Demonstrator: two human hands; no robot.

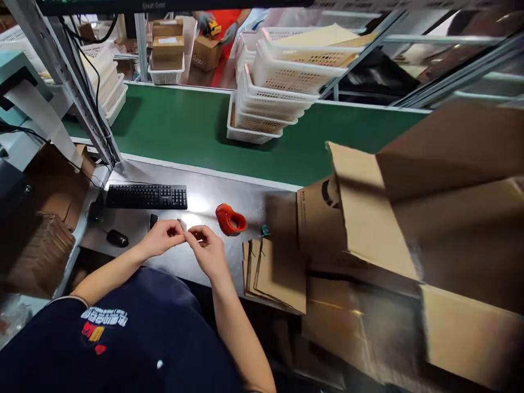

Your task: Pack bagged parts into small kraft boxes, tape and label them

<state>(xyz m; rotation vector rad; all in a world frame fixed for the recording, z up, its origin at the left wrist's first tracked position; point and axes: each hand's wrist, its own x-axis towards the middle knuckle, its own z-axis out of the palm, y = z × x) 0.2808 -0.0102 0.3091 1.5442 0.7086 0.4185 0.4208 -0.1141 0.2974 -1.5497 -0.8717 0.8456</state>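
Note a small pale item (182, 224), too small to identify, apparently pinched between the fingertips of the left hand (164, 238) and right hand (206, 248), above the front part of the worktop (249, 197). Observe the grip: thumb brought against finger on both sides, tips meeting, presumably for fine control of so slight a piece. Beyond the left hand, see the black keyboard (145, 196); farther left, the black mouse (117, 238), probably set there for easy reach. Near the right hand but untouched, find an orange-red ring-shaped tool (224, 219), perhaps kept close for ready use. Farther right, compare the cardboard sheets (282, 278), layered together, likely for compactness, just beside an open carton (372, 202) with flaps spread, giving access to the interior. Across the back, on the green conveyor belt (172, 125), notice white baskets (286, 73), stacked one on another, probably to save room.
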